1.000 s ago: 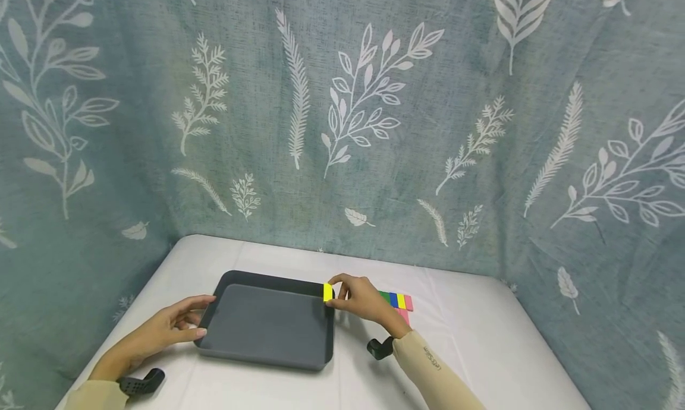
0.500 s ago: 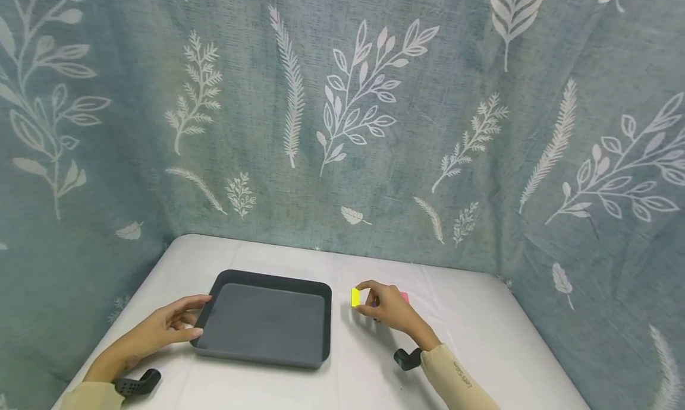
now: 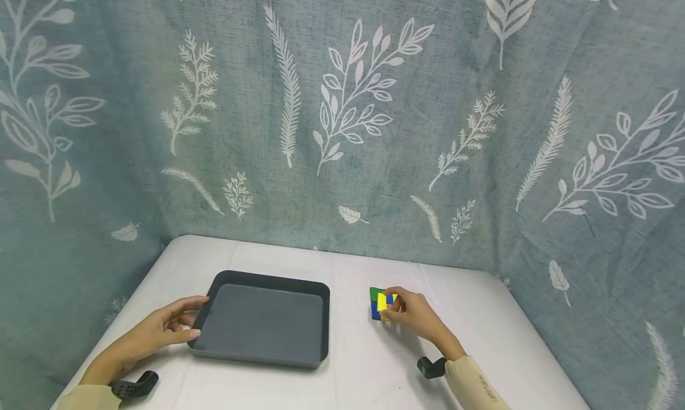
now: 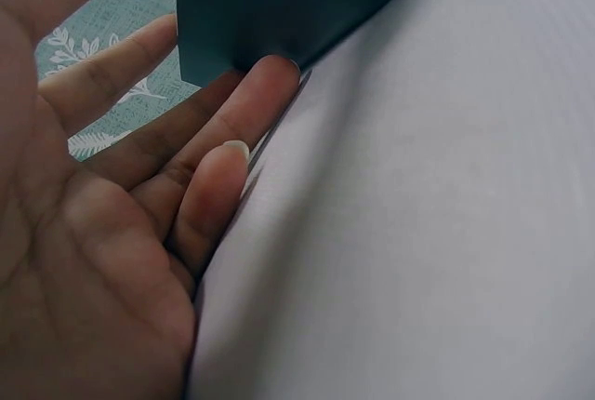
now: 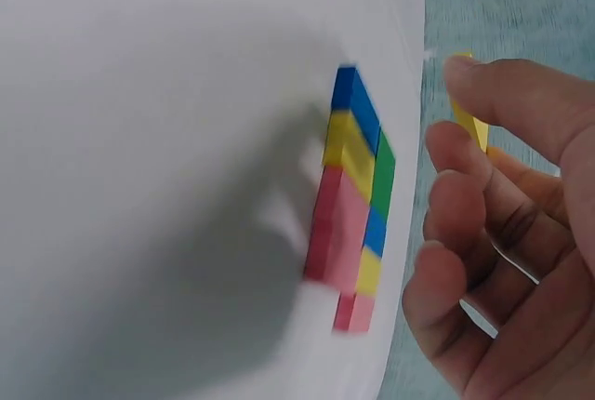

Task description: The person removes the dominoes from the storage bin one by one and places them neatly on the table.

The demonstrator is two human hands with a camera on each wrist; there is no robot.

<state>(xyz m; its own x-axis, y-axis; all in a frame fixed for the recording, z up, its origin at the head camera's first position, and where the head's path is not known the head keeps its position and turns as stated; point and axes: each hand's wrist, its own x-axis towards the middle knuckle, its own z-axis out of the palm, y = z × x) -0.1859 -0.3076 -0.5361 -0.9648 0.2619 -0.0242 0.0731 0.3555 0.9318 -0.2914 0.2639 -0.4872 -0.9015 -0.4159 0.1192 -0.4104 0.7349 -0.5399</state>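
My right hand pinches a yellow block between thumb and fingers, just above a flat group of coloured blocks on the table. In the right wrist view the held yellow block shows at the fingertips, apart from the group. That group has blue, yellow, green and pink blocks side by side in two rows. My left hand rests against the left rim of a dark grey tray, fingers spread and relaxed; the left wrist view shows fingertips touching its outer wall.
A white cloth covers the table. Behind it hangs a blue-green curtain with white leaf prints. Both wrists wear a black device, the left one low at the table's front left.
From the tray's right corner, my right hand has moved right with the yellow block, reaching over the block group. My left hand stays at the tray's left rim.
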